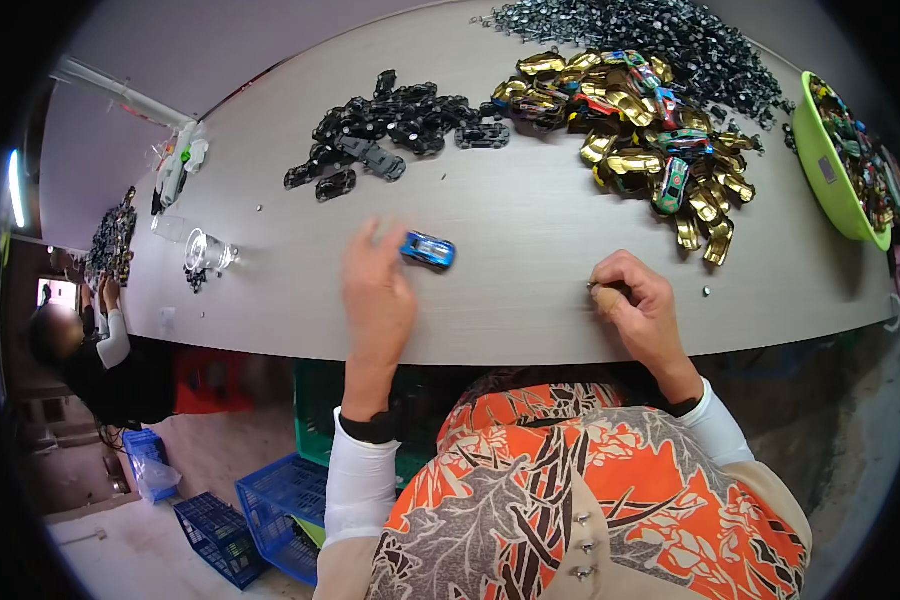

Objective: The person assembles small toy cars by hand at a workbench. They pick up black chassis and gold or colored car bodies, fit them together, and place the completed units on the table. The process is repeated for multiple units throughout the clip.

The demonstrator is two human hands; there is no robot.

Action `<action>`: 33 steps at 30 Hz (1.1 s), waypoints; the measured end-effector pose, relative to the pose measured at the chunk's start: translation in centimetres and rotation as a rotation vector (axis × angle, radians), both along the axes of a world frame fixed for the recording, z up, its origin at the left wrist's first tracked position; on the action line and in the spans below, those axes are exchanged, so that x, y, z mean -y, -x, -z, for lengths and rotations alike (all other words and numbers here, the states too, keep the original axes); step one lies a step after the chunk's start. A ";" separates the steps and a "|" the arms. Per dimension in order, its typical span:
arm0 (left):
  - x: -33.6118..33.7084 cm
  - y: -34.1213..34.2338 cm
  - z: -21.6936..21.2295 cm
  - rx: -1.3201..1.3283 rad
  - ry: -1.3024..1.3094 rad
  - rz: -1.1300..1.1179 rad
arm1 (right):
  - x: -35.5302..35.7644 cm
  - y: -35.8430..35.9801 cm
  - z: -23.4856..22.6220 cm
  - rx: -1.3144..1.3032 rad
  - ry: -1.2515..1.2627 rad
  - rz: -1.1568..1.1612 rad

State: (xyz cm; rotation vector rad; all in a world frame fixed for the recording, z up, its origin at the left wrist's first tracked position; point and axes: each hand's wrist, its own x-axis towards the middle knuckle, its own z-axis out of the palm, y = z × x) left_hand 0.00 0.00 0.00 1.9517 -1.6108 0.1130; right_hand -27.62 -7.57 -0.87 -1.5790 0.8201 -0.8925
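Observation:
A small blue toy car (429, 250) sits on the table in front of me, its outline sharp. Just left of it is my left hand (378, 290), blurred by motion, fingers stretched out and apart, fingertips close to the car's left end. Farther right, low over the table, my right hand (642, 305) has its thumb and fingers pinched together. A tan covering wraps its thumb. Something tiny may be at the fingertips, too small to make out. A little silvery piece (707, 291) lies to the right of this hand.
Black car parts (400, 125) are heaped at the back left, gold car bodies (630, 160) at the back right, small dark pieces (660, 30) behind. A green basin (825, 170) of toy cars stands right. A clear cup (210, 250) is left; another person (100, 340) sits beyond.

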 end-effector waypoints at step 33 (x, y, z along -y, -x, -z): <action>-8.6 -7.5 -3.6 -0.277 -0.118 -0.377 | 1.1 -0.6 -1.1 -0.214 0.173 -0.063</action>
